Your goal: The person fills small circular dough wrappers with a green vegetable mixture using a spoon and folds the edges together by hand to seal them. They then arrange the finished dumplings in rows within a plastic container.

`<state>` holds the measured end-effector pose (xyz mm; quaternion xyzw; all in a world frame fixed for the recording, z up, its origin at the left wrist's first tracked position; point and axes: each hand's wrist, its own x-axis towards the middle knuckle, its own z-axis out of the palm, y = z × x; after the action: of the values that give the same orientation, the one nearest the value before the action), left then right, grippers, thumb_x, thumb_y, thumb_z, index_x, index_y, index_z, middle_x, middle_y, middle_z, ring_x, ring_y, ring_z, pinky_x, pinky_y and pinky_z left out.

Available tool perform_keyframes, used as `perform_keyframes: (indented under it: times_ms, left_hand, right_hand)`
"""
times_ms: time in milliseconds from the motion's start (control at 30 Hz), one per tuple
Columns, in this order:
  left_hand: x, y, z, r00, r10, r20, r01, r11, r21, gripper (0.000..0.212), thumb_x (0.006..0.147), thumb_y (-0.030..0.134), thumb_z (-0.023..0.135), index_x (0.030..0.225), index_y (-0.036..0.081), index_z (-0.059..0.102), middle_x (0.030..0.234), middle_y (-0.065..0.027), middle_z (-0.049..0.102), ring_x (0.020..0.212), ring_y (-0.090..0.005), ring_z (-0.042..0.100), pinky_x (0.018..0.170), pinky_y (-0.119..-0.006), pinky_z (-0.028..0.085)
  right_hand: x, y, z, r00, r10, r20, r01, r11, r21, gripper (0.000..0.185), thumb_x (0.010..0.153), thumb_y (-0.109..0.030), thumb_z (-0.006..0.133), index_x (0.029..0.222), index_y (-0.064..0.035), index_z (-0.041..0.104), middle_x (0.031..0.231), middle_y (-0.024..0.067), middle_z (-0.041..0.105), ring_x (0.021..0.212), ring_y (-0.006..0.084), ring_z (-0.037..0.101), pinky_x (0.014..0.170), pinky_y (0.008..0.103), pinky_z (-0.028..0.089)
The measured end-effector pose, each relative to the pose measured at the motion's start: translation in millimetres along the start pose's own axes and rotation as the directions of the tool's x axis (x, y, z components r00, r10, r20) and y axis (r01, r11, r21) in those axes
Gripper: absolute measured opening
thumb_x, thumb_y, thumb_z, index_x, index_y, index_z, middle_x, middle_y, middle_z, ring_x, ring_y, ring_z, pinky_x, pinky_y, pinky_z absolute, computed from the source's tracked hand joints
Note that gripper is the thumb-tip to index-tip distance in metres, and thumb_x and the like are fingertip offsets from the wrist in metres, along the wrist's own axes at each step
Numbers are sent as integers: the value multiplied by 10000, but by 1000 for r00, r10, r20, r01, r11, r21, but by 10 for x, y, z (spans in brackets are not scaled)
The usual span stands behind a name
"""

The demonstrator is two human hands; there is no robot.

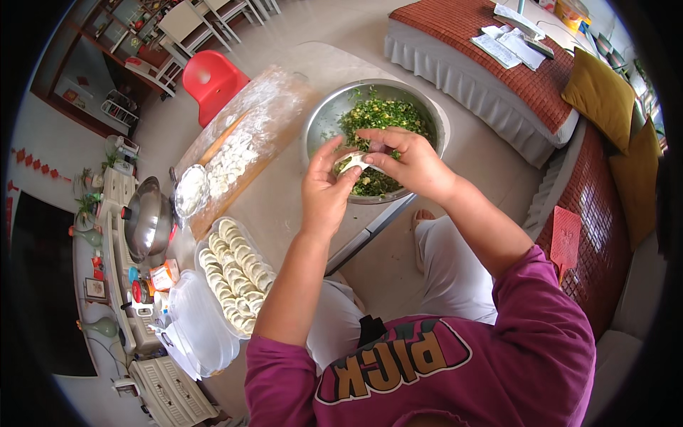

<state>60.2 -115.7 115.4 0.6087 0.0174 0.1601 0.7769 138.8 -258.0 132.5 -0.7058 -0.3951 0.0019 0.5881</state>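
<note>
Both of my hands hold one dumpling wrapper (354,161) above a steel bowl (322,118). My left hand (326,184) supports it from the left, with the thumb against its near side. My right hand (413,160) pinches the wrapper's edge between thumb and fingers. A little green filling shows inside the fold; the rest is hidden by my fingers. Chopped green filling (385,116) with yellow bits lies in the bowl below. To the left, several rows of folded dumplings (235,267) fill a clear plastic tray.
A floured wooden board (213,213) under plastic film holds small dough pieces (230,165), a rolling pin (224,137) and a bowl of flour (192,189). Left of it are a steel pot lid (147,219) and clear plastic lids (200,320). A red chair (213,82) stands beyond.
</note>
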Motion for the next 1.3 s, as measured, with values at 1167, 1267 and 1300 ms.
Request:
perform_keyframes:
  times_ms: [1167,1267,1300]
  left_hand:
    - [98,57,72,767,564,306,-538,305,786,347,703,21,595,1046,65,566,1014,-146,485,943,-299,487,818,-376,404]
    - [134,6,76,760,514,397,-533,145,833,289,692,29,607,978,68,593,1043,-138,461,951,-297,472,829,-380,398]
    - [141,-2,74,761,508,403,-531,130,837,267,693,33,609,958,63,592,1039,-136,464,942,-297,477,826,-382,399]
  right_hand:
    - [46,187,15,976,114,-186,-126,990,-56,118,777,-105,618,844,-10,635,801,123,619,721,221,596,658,294,466]
    - [53,222,18,970,109,-216,-118,992,-32,118,773,-101,616,840,-6,633,807,129,620,728,240,596,666,304,467]
    - [56,228,10,970,111,-217,-121,992,-32,118,773,-101,616,839,-5,633,809,130,620,731,242,597,668,305,467]
